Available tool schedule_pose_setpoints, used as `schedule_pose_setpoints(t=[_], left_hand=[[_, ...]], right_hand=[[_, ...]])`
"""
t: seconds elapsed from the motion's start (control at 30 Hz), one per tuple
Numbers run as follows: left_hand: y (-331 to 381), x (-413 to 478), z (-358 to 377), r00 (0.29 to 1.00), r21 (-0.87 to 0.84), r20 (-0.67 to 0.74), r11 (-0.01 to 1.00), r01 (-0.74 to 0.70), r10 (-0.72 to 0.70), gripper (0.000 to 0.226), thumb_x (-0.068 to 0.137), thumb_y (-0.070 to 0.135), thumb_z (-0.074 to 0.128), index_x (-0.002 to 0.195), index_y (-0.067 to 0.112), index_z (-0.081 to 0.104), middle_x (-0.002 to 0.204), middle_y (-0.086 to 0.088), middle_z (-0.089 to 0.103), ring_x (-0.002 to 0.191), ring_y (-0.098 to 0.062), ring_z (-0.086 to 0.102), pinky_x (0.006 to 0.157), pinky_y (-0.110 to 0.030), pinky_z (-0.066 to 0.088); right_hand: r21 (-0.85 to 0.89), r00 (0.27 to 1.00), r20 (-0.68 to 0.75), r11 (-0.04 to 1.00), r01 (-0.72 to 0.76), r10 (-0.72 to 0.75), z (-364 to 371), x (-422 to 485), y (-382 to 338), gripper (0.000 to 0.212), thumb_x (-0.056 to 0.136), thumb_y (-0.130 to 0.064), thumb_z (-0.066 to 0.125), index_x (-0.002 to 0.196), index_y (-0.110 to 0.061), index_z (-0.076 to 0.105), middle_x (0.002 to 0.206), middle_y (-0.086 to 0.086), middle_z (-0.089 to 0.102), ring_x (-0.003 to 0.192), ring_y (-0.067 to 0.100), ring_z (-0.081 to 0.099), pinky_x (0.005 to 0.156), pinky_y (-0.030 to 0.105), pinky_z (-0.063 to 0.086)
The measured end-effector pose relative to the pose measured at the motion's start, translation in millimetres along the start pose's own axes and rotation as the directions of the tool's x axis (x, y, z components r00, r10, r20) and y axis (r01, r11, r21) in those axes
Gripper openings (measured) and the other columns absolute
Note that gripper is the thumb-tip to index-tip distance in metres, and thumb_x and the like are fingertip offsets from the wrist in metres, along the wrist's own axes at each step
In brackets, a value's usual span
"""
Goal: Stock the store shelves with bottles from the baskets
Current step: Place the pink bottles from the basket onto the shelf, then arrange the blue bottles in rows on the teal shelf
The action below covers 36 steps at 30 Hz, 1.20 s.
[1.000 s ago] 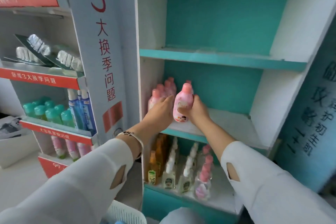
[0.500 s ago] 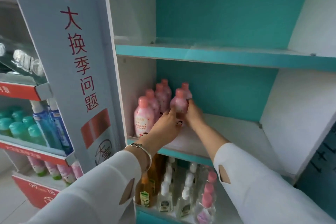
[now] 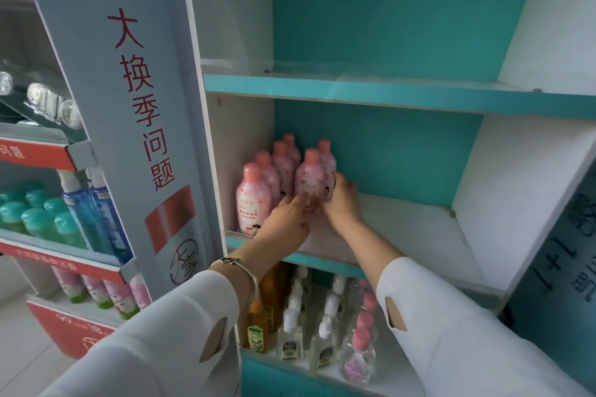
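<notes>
Pink plastic bottle [image 3: 311, 180] upright on middle shelf [image 3: 403, 235], just beside other bottles [image 3: 254, 200] at left wall. Head view: my right hand [image 3: 343, 203] curls round its right side; my left hand [image 3: 283, 222] lays straight fingers on lower front. I judge it light, stiff, glossy so maybe slippery; best held at wide belly, not cap

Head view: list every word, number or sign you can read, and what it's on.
"3" (top cut off): grey side panel.
"大换季问题": red, down the same panel.
"1+1": sideways on the blue panel; its other characters are cut off.
Unreadable: the label on each pink bottle, the red shelf strips.
</notes>
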<state>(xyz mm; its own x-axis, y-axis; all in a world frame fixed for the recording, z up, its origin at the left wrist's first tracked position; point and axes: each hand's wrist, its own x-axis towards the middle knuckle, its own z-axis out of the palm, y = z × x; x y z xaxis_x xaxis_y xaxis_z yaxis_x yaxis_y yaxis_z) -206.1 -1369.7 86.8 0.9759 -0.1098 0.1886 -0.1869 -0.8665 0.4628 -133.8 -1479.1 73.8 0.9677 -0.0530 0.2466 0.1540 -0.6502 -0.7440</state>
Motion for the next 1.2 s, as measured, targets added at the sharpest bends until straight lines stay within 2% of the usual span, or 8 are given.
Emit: schedule_pose_setpoints(t=[0.1,0.2,0.3,0.57,0.7,0.8,0.93,1.2], left_hand=[[-3.2,-21.4,-7.4,0.997,0.008,-0.06,0.999,-0.045,0.046,0.054,0.09,0.007,0.045,0.142,0.019,0.033,0.138,-0.007,0.042,0.123,-0.026,0.045,0.1,-0.031,0.039],[-8.7,-46.5,-17.7,0.99,-0.004,-0.115,0.996,-0.085,0.084,0.045,0.093,0.009,0.043,0.137,0.018,0.042,0.134,-0.004,0.047,0.12,-0.022,0.049,0.097,-0.027,0.041],[-20.4,-76.3,-28.9,0.986,-0.016,-0.16,0.999,-0.044,0.04,0.037,0.095,0.012,0.042,0.131,0.018,0.049,0.13,-0.003,0.052,0.113,-0.019,0.054,0.092,-0.025,0.044],[-95.6,-159.0,-35.1,0.979,0.062,-0.145,0.986,0.154,-0.144,0.028,0.095,0.015,0.045,0.12,0.018,0.058,0.12,-0.004,0.06,0.105,-0.021,0.059,0.086,-0.028,0.047],[-143.0,-187.3,-29.1,0.97,0.086,-0.107,0.97,0.226,-0.217,0.027,0.094,0.015,0.047,0.117,0.016,0.061,0.115,-0.006,0.064,0.102,-0.024,0.061,0.085,-0.03,0.047],[-178.1,-204.9,-17.8,0.948,0.082,-0.044,0.945,0.317,-0.314,0.028,0.094,0.016,0.048,0.119,0.015,0.06,0.113,-0.005,0.064,0.099,-0.02,0.061,0.08,-0.024,0.046],[-223.2,-225.0,10.9,0.899,0.076,0.022,0.898,0.434,-0.437,0.026,0.09,0.015,0.049,0.112,0.016,0.063,0.111,-0.004,0.066,0.098,-0.022,0.061,0.086,-0.032,0.05],[-290.2,-244.0,69.6,0.818,0.083,0.15,0.831,0.55,-0.556,0.032,0.091,0.012,0.045,0.119,0.016,0.06,0.118,-0.004,0.064,0.106,-0.021,0.06,0.092,-0.029,0.045]], right_hand=[[-0.079,0.999,-0.032,0.996,0.041,-0.044,-10.9,-23.7,-3.6,0.042,0.09,-0.023,0.061,0.128,-0.012,0.048,0.124,0.015,0.049,0.109,0.033,0.055,0.086,0.035,0.046],[-0.086,0.989,-0.012,0.986,0.146,-0.147,-15.7,-49.7,-13.7,0.023,0.091,-0.021,0.057,0.113,-0.012,0.059,0.114,0.01,0.058,0.101,0.026,0.059,0.083,0.036,0.05],[-0.066,0.967,0.102,0.968,0.243,-0.236,-12.3,-81.0,-28.4,0.013,0.093,-0.02,0.055,0.102,-0.015,0.063,0.104,0.003,0.066,0.095,0.022,0.061,0.081,0.038,0.052],[-0.078,0.84,0.406,0.901,0.426,-0.362,46.6,-162.0,-63.1,0.018,0.093,-0.029,0.054,0.105,-0.02,0.064,0.105,0.002,0.068,0.096,0.021,0.061,0.082,0.035,0.053],[-0.078,0.719,0.634,0.902,0.425,-0.284,92.9,-186.3,-65.4,0.022,0.093,-0.028,0.055,0.113,-0.02,0.061,0.113,0.003,0.065,0.103,0.022,0.06,0.09,0.037,0.052],[-0.133,0.563,0.814,0.897,0.42,-0.143,130.4,-201.1,-61.3,0.031,0.093,-0.027,0.057,0.122,-0.017,0.057,0.124,0.004,0.059,0.113,0.021,0.056,0.095,0.036,0.048],[-0.174,0.373,0.927,0.827,0.534,-0.045,177.5,-215.1,-51.6,0.037,0.093,-0.028,0.057,0.126,-0.014,0.057,0.128,0.008,0.057,0.116,0.023,0.054,0.095,0.033,0.045],[-0.169,0.237,0.971,0.815,0.555,0.041,258.1,-228.1,-22.0,0.033,0.091,-0.024,0.057,0.123,-0.014,0.057,0.125,0.011,0.057,0.112,0.026,0.055,0.091,0.034,0.045]])
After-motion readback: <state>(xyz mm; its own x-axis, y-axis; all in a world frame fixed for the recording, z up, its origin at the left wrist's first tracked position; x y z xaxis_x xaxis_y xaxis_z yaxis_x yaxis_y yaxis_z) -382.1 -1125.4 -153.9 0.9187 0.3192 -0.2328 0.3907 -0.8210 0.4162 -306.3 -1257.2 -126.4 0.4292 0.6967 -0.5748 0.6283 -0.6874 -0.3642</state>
